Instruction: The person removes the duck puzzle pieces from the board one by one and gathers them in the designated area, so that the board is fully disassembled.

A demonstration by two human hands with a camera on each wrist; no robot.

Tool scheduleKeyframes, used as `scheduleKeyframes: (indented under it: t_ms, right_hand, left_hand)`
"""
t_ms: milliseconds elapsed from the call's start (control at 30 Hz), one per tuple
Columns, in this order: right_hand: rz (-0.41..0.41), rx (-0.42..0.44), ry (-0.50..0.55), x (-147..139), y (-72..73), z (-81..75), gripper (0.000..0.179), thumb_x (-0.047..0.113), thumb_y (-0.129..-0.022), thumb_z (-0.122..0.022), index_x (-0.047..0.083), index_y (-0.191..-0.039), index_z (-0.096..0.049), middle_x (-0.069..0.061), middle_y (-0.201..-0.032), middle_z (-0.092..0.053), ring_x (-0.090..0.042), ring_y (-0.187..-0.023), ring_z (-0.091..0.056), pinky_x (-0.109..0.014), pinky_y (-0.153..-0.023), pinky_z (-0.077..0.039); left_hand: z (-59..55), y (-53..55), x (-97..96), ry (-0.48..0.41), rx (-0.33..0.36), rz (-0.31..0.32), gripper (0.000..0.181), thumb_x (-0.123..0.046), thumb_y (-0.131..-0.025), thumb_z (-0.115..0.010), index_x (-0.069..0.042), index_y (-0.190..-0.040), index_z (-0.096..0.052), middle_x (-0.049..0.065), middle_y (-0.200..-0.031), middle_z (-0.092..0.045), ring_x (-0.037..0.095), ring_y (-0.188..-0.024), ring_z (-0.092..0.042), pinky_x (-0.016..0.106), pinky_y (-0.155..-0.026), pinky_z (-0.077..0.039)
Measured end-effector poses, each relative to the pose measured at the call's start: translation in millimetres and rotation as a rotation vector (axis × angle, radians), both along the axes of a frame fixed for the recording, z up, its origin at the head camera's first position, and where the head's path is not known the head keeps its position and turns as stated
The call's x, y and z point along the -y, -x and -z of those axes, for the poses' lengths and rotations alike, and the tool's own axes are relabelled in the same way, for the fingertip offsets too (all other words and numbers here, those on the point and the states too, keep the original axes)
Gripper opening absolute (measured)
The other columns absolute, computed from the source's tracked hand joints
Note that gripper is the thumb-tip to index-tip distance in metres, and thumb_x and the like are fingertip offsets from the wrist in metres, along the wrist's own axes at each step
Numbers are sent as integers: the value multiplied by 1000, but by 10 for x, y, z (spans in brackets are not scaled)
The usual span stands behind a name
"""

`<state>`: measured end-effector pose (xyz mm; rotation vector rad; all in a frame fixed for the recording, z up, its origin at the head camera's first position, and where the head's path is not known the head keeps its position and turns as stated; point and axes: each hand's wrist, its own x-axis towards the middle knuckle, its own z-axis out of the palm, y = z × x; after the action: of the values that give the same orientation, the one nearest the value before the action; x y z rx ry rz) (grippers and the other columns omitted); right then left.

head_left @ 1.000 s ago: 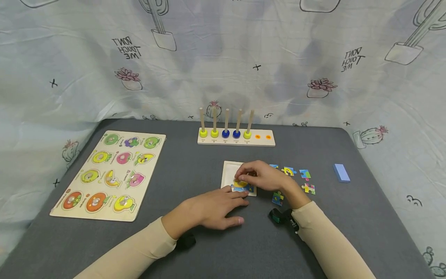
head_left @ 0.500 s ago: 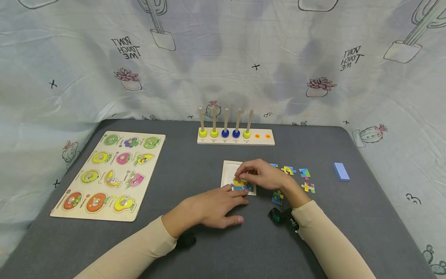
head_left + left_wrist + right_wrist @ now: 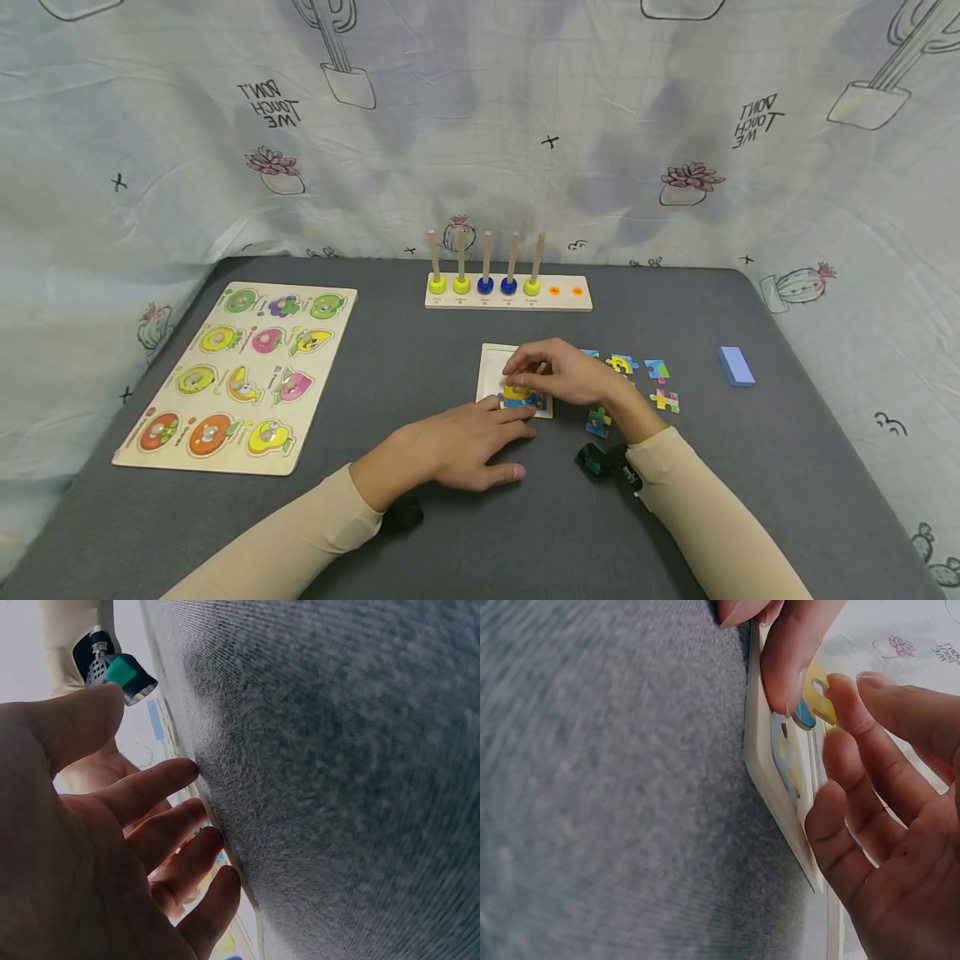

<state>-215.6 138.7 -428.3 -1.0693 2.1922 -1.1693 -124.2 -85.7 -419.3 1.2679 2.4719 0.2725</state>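
Near the middle of the table, my right hand (image 3: 566, 373) pinches a yellow and blue jigsaw piece (image 3: 821, 694) between thumb and index finger. That piece stands tilted over the shallow wooden puzzle tray (image 3: 491, 362), whose near part holds blue and yellow picture pieces (image 3: 786, 754). At the tray's near edge lies my left hand (image 3: 468, 446), fingers straight and spread, with fingertips touching the rim and the piece area. The left wrist view shows the left fingers (image 3: 180, 855) along the tray's edge. My right hand hides the tray's right side.
Several loose jigsaw pieces (image 3: 621, 364) lie right of the tray, one (image 3: 597, 422) close to the right wrist. A blue block (image 3: 736, 367) sits farther right. Behind stands a wooden peg board (image 3: 508, 302) with rings. A fruit puzzle board (image 3: 247, 379) occupies the left.
The right fingers and the pinched piece shift very slightly over the tray. The left hand stays in place at the near edge.
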Motion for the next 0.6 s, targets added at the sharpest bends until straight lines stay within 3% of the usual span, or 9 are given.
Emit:
scheduleKeyframes:
  t_ms: [367,600]
  right_hand:
    - [-19,55,-2,34,2,7,20,10,-100,-68,5,-120,-70,-7,-111,-71,-20,-91,-71,-35,-84,-58]
    - [1,33,13,10,-10,4,20,7,-100,-66,4,-120,-69,-9,-111,-72,-21,-95,-71,-37,-87,-58]
  left_hand:
    - [5,-2,-3,14,1,-3,60,-54,-106,-47,-21,-156,-46,-4,-169,-29,20,-141,-41,39,-117,-36]
    - [8,8,3,10,5,-1,59,-53,-106,-47,-22,-156,-46,-4,-168,-29,20,-140,-42,39,-116,-37]
